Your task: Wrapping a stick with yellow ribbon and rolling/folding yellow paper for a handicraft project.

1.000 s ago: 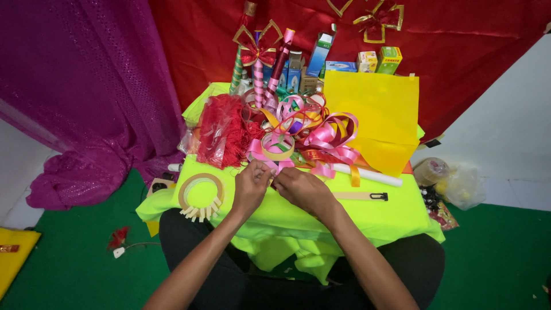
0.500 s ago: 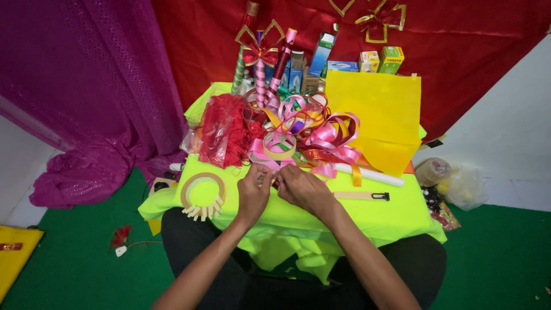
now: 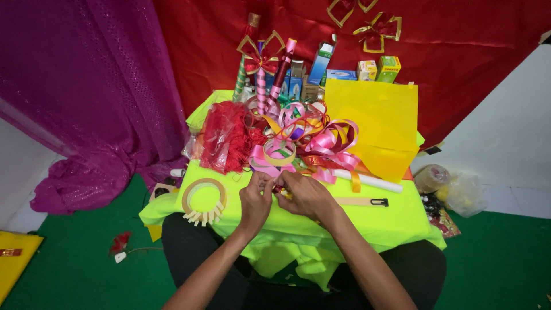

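My left hand [image 3: 255,200] and my right hand [image 3: 304,194] meet over the near middle of a small table draped in a neon yellow-green cloth [image 3: 396,221]. Both pinch a small piece of ribbon [image 3: 276,187] between their fingertips; most of it is hidden by the fingers. Just beyond the hands lies a heap of curled pink, gold and red ribbons [image 3: 313,143]. A tape roll with short cut strips stuck along its edge [image 3: 203,200] lies left of my left hand. A box cutter [image 3: 363,201] lies right of my right hand.
A bag of red netting [image 3: 227,138] sits at the table's left. A yellow paper bag [image 3: 373,126], a white rolled tube [image 3: 367,181], wrapped sticks [image 3: 261,74] and small boxes [image 3: 344,72] stand behind. Purple and red drapes hang at the back. A plastic bag [image 3: 459,192] lies on the green floor.
Both hands stay together at the same spot on the cloth, fingers shifting slightly on the small ribbon piece. Nothing else has moved.
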